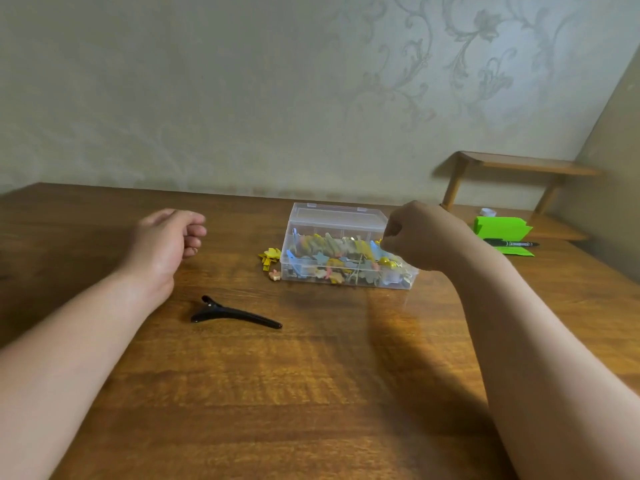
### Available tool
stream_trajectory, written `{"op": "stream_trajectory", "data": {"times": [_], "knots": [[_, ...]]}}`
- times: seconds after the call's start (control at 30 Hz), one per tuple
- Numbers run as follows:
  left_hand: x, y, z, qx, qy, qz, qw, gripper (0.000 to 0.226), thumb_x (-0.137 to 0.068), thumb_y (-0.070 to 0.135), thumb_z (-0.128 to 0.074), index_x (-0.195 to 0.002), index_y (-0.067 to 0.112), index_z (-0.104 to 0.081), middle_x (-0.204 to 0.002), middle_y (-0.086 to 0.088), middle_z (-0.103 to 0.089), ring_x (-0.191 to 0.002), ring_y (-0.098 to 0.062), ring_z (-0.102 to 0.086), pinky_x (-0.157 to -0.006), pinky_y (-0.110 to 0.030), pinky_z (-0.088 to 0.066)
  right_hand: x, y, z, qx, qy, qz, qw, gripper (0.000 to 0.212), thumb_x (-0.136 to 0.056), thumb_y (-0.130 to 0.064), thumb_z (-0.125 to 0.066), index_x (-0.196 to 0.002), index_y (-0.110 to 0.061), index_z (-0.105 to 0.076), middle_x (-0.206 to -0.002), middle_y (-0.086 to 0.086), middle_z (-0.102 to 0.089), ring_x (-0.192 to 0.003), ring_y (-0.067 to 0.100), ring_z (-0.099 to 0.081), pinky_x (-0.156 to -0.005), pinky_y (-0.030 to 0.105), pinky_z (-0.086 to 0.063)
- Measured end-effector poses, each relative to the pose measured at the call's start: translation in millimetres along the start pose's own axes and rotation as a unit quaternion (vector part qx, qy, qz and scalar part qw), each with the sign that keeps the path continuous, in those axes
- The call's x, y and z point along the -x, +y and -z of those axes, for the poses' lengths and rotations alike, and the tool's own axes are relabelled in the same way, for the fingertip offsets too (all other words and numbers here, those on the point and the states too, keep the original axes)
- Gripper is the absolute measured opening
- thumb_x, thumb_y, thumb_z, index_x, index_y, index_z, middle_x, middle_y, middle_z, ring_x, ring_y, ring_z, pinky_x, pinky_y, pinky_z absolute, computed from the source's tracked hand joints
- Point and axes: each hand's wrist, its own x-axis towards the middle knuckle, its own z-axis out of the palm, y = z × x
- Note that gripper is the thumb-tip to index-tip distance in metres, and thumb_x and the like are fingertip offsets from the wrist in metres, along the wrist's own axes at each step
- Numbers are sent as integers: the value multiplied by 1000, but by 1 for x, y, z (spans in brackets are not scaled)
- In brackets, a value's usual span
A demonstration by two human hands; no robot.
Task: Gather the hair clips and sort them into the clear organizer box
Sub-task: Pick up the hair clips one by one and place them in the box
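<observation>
Right hand: the right hand [420,233] is held over the right end of the clear box [341,218], right of centre in the frame, with fingers curled downward; it is judged to be dropping in or arranging a clip, but whether anything is pinched cannot be told.
Left hand: the left hand [166,237] is held well apart from the right, left of centre, fingers loosely curled with nothing in them; it is judged to be waiting.
Clear box: it is set at mid-frame on the table [311,393] with its lid apparently tipped back, so that access is left free from above.
Contents: the compartments are crowded with small coloured clips [332,258]; the sorting by kind cannot be made out.
Outside the box: yellow clips [270,257] and a tiny pale clip [274,275] are left touching or just beside its left wall; a long black clip [235,313] lies below and left, nearer the left hand.
Right edge: a marker [510,243] is laid on green paper [502,228].
</observation>
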Motion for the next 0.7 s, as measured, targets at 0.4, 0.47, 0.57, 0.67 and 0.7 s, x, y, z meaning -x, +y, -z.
{"op": "stream_trajectory", "data": {"times": [0.4,0.47,0.57,0.67,0.7], "knots": [[0,0,-4,10,13,7,1000,19,-105,23,-57,-101,16,-74,-93,-5,-73,-84,-20,-64,-74,-32,-50,-26,-141,-26,3,-13,203,979,27,-90,-25,-59,-110,-33,-75,-115,-6,-74,-113,26,-63,-98,43,-51],[-1,0,-4,10,11,9,1000,19,-105,24,-58,-98,17,-74,-92,-5,-73,-84,-20,-64,-76,-34,-51,-36,-158,-28,102,-51,218,969,31,-88,-22,-59,-115,-33,-72,-118,-4,-70,-120,26,-55,-100,45,-42],[0,3,-5,13,9,13,1000,16,-102,23,-61,-96,16,-74,-91,-7,-73,-81,-20,-63,-77,-36,-50,-43,-176,-30,209,-116,206,949,34,-90,-18,-60,-120,-30,-69,-113,-3,-67,-120,26,-52,-100,49,-34],[0,5,-4,17,11,16,1000,14,-100,22,-63,-96,14,-74,-89,-7,-72,-79,-20,-62,-73,-33,-49,-48,-183,-36,257,-136,201,936,22,-95,-18,-61,-113,-28,-69,-104,-6,-67,-111,25,-57,-105,51,-32],[0,5,-4,17,13,17,1000,14,-100,22,-63,-96,14,-75,-89,-6,-72,-79,-19,-62,-72,-32,-49,-50,-182,-38,261,-131,203,935,18,-95,-17,-63,-110,-27,-69,-102,-6,-67,-110,24,-59,-104,51,-32]]}}
